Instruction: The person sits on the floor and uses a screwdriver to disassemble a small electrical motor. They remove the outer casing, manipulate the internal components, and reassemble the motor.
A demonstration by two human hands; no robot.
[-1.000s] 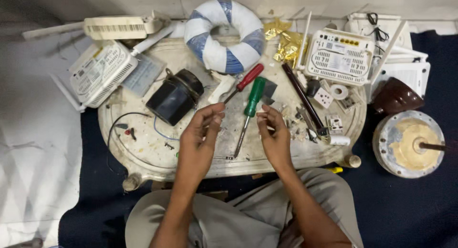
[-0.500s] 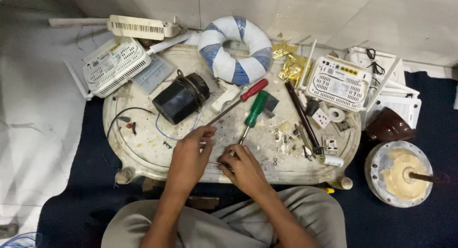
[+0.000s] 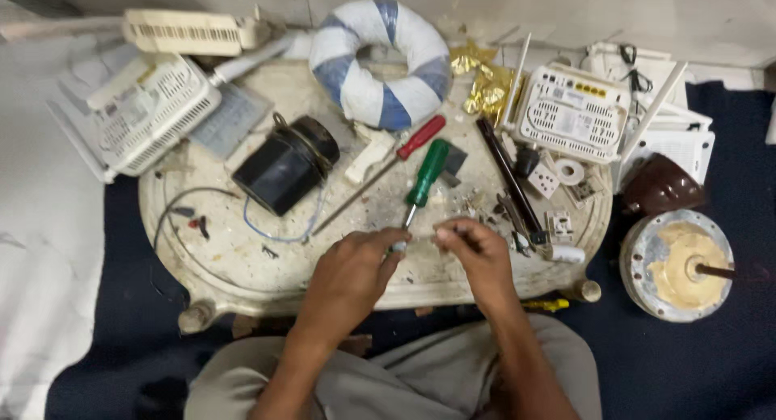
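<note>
Cream-coloured and scuffed, the round worktop (image 3: 242, 274) carries a clutter of parts in front of the seated person. Both hands meet near its front edge: the left hand (image 3: 349, 274) is curled, fingertips pinched on a small pale piece (image 3: 398, 246) just at the tip of the green-handled screwdriver (image 3: 423, 177), which lies on the worktop pointing toward the person. The right hand (image 3: 477, 258) is also curled, thumb and fingers pressed together on something too small to make out. A red-handled screwdriver (image 3: 408, 145) lies just beside the green one. Farther left sits a black cylindrical motor (image 3: 284, 165) with a blue wire, and behind it a blue-and-white wound ring (image 3: 380, 60). White routers (image 3: 570, 113) rest at the right.
</note>
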